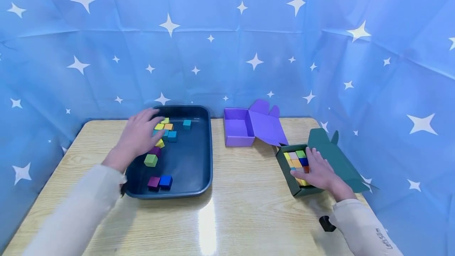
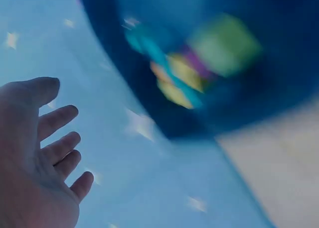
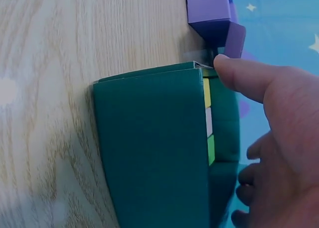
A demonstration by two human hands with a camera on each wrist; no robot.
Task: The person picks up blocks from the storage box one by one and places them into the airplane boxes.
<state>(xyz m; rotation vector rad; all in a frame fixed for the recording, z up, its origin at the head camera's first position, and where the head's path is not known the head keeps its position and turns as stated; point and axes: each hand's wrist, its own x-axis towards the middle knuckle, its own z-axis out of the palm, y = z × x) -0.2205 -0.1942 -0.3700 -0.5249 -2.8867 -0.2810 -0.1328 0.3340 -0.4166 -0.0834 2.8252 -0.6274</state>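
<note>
Blocks point(image 1: 172, 136) in yellow, orange, teal, purple and green lie beneath my left hand point(image 1: 139, 134), most of them along the left side of a dark tray point(image 1: 188, 165) at the far edge of the desk point(image 1: 241, 212), toward its left corner. That hand hangs with its fingers loosely spread, holding nothing. A teal block point(image 1: 187, 124) sits apart to the right of my fingers, toward the tray's far right corner, while a magenta block point(image 1: 153, 182) and a blue block point(image 1: 165, 181) lie side by side near the tray's near left corner, closer to my sleeve.

Near the desk's right edge, my right hand point(image 1: 321, 171) extends over the right side of a green box point(image 1: 289, 179), fingers mostly straight and gripping nothing; whether the thumb touches the rows of packed blocks point(image 1: 296, 163) below, I cannot tell. The box's lid point(image 1: 337, 163) lies folded open to the right. A purple box point(image 1: 239, 141) stands open at the far edge, between my two hands. Small dark lettering on my right sleeve point(image 1: 362, 224) appears to begin "Lets"; the rest is too small to read surely.
</note>
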